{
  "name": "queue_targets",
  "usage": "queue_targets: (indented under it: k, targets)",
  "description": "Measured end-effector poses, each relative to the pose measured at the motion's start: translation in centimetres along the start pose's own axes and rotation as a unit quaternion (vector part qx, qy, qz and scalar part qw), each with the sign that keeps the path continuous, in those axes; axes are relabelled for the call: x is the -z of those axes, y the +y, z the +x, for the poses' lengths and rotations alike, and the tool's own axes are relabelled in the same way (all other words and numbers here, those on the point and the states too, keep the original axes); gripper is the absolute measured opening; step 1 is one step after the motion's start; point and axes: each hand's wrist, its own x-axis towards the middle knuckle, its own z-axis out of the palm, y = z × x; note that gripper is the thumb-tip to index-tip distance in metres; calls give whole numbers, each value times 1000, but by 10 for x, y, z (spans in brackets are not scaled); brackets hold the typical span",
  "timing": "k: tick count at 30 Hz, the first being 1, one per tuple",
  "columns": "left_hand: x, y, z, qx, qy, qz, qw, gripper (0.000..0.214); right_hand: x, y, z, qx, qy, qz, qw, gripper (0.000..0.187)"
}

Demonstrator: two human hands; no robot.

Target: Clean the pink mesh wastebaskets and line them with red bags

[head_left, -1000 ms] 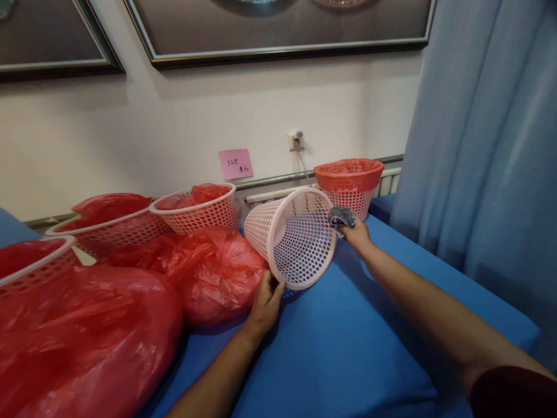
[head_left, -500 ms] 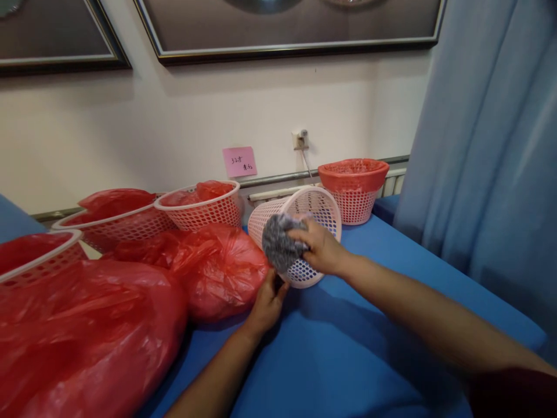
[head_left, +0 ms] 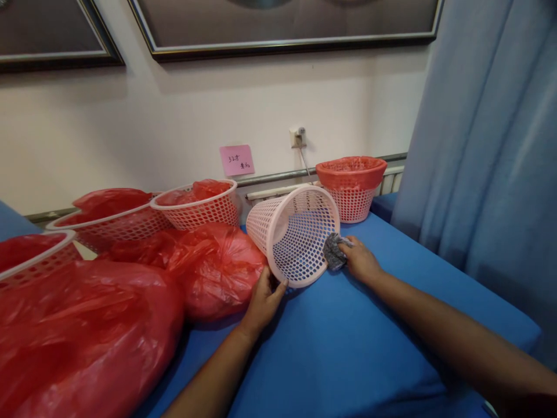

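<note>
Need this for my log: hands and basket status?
Left hand holding tipped pink basket. Right hand gripping gray cloth. Red bag close on basket's left.

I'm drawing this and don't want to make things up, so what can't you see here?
In the head view:
Inside the front red bag: its plastic hides that.
Some left hand fingers: hidden by that hand and the tipped basket.
Some right hand fingers: behind the gray cloth.
The leftmost basket: cut by the left edge.
Lower writing on the pink note: too small.
</note>
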Motion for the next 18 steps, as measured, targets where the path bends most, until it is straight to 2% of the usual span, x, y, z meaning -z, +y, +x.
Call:
queue_targets:
  k: [3, 7, 11, 14, 16, 18]
  targets:
    - [0, 1, 1, -5, -7, 7, 1000, 45, 0, 5, 19, -48, 77, 35, 995, 42]
    - [2, -1, 1, -16, -18, 22, 999, 49, -3, 1, 62, -102, 167, 81, 977, 49]
    - [3, -2, 0, -23, -19, 47, 998, 49, 9, -19, 114, -103, 198, 137, 965, 42]
    - [3, -1, 0, -19, -14, 53, 998, 47, 25, -54, 138, -53, 203, 150, 966, 43]
    - [2, 1, 0, -13, -11, 55, 998, 43, 32, -87, 139, 30, 191, 146, 970, 45]
    - [1, 3, 0, -9, -9, 51, 999, 42, 32, -121, 125, 134, 160, 136, 969, 48]
